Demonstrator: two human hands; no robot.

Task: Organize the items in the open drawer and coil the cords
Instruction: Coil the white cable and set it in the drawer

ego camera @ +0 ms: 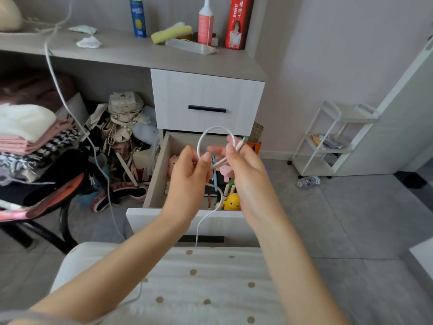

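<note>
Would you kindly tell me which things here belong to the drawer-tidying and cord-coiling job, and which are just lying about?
Belongs to the job: white cord, held in a loop by left hand and right hand; open drawer; yellow duck toy inside it.

Lying about: folded clothes; blue can; red box; floor bottle.

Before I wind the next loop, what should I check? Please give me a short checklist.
1. Left hand pinches the cord: ok.
2. Right hand holds the plug end: ok.
3. First loop stands closed between the hands: ok.
4. Tail runs free, no snag: cannot tell; it goes behind the cushion.
5. Drawer open under the hands: ok.
</note>
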